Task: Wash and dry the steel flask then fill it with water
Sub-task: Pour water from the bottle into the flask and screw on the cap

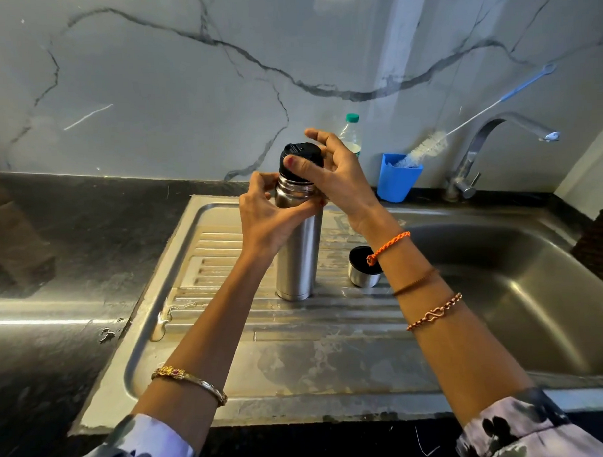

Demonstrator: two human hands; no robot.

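Your left hand (269, 215) grips the steel flask (299, 242) around its upper body, and it stands upright on the sink's drainboard (226, 265), about mid-board. Your right hand (332, 172) pinches the black stopper (299, 156) on top. Its steel cup (363, 269) sits just beside, toward the basin.

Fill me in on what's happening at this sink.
A person stands a steel flask upright on the sink's draining board. The left hand grips its upper body while the right hand holds the black stopper at its mouth. The flask's cup lid sits beside it, off.
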